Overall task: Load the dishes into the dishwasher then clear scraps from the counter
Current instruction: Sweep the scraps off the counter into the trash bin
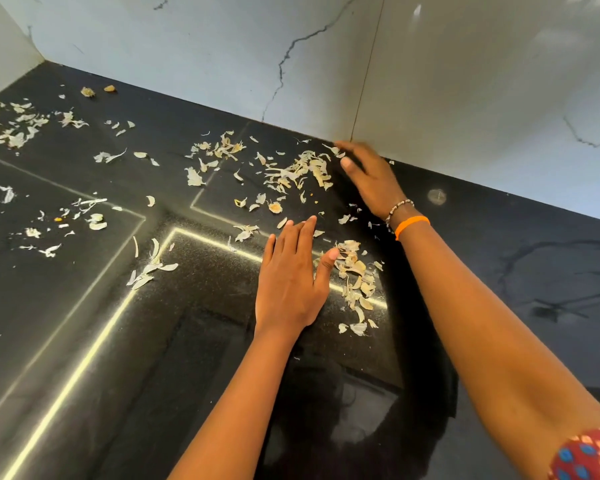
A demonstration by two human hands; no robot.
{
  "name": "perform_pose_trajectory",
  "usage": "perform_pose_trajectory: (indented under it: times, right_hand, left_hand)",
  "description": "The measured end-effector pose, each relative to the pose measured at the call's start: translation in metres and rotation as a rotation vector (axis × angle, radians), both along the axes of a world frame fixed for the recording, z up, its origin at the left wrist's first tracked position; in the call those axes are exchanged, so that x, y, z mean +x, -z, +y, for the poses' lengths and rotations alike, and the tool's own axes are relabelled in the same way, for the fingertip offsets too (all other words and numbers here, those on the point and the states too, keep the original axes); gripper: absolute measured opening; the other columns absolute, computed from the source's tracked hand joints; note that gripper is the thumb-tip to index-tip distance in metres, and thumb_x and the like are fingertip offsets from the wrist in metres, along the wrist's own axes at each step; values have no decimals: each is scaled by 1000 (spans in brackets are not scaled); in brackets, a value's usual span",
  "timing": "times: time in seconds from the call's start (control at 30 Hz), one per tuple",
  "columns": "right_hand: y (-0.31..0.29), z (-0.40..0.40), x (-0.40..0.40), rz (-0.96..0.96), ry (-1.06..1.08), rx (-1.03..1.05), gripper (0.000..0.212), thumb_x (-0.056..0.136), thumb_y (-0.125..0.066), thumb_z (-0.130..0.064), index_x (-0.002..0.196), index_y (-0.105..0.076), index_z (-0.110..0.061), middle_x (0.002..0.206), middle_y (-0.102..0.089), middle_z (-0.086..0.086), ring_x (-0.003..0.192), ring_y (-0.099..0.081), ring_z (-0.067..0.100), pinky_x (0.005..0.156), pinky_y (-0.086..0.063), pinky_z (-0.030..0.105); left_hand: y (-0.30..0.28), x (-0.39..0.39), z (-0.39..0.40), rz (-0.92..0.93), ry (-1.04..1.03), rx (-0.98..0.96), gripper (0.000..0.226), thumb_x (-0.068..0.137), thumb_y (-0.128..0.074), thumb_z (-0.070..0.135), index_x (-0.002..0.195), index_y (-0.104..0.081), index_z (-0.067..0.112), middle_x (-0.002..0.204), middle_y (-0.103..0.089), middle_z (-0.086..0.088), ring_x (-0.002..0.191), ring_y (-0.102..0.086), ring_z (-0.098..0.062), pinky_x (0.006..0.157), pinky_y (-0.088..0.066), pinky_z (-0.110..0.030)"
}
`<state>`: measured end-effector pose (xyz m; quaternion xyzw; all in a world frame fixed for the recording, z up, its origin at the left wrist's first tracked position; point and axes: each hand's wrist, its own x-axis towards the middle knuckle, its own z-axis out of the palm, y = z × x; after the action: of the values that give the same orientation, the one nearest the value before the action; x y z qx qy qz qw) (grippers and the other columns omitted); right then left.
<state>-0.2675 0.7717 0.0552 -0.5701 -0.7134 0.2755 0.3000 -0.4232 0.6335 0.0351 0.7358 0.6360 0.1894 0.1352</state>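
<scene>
Pale, papery peel scraps lie scattered over the glossy black counter (84, 341). One dense heap of scraps (302, 173) sits near the back wall, another heap (355, 278) lies closer to me. My left hand (291, 275) rests flat on the counter, fingers straight, its thumb touching the near heap. My right hand (368, 174) reaches to the foot of the wall just right of the far heap, fingers extended, holding nothing. It wears an orange band and a bead bracelet at the wrist.
A white marble-look wall (326, 64) runs along the back of the counter and meets a side wall at the far left. More scraps (14, 126) are strewn across the left part, with two small brownish bits (97, 91) in the corner.
</scene>
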Motion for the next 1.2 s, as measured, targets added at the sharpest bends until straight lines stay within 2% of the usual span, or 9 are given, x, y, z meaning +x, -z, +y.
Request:
perform_pose_trajectory:
  times: [0.13,0.23,0.3,0.4,0.6,0.77,0.9,1.03,1.2]
  right_hand:
    - [7,17,-10,-446,-101,-86,47,100,-33,-30,144,-30,-15,152,-28,6,142,-22,21,114,-14,37]
    - [8,-3,-10,-65,-248,-138,37,98,-38,-25,130,-53,-11,139,-49,7,134,-38,18,114,-22,36]
    - [4,-14,4,180,31,7,34,94,-42,-28,111,-67,-13,117,-65,4,113,-57,15,98,-41,30]
    - [10,-15,27,-283,366,62,36,96,-40,-29,126,-53,-12,130,-53,7,121,-47,24,98,-36,31]
    - [8,-23,25,204,181,34,33,99,-37,-26,108,-66,-15,115,-64,4,111,-58,21,95,-41,22]
    - [15,-10,7,-450,-170,-136,49,101,-25,-36,146,-25,-16,156,-17,2,145,-9,15,118,-5,36]
    - [6,-23,-6,133,-224,-69,42,95,-34,-32,119,-62,-12,127,-60,4,123,-48,14,112,-29,33]
    - [12,-1,-21,-480,-104,-73,49,99,-26,-41,146,-23,-24,156,-17,-3,146,-5,18,118,0,48]
    - [9,-33,-25,-232,-430,-163,42,100,-26,-35,140,-37,-24,153,-24,-7,145,-8,11,118,2,37]
  left_hand:
    - [1,0,0,0,0,7,70,92,-10,59,147,-25,19,146,-36,-1,140,-26,-17,116,-18,-34]
    - [2,-1,0,-8,-1,11,68,92,-12,58,147,-25,19,146,-36,-1,139,-26,-17,116,-16,-33]
    - [2,-1,0,-7,0,18,68,92,-12,58,146,-26,19,146,-36,0,139,-27,-17,116,-16,-33]
    - [1,0,0,-8,6,21,69,92,-11,58,146,-27,19,146,-37,0,138,-28,-17,116,-18,-35]
    - [2,-1,0,-10,2,22,68,92,-12,58,146,-27,19,145,-37,1,137,-29,-16,117,-17,-34]
    - [2,-1,0,-48,-14,53,66,94,-14,56,146,-25,18,147,-34,-1,138,-27,-17,116,-20,-34]
    - [0,0,0,-125,-140,106,64,95,-16,52,148,-18,16,153,-24,-3,143,-18,-20,118,-14,-42]
    - [1,0,2,-192,-229,138,68,94,-9,54,149,-13,16,156,-18,0,145,-12,-16,118,-2,-36]
    - [-2,-4,2,-471,-240,166,67,95,-17,53,149,-20,14,155,-24,0,142,-20,-12,117,-19,-43]
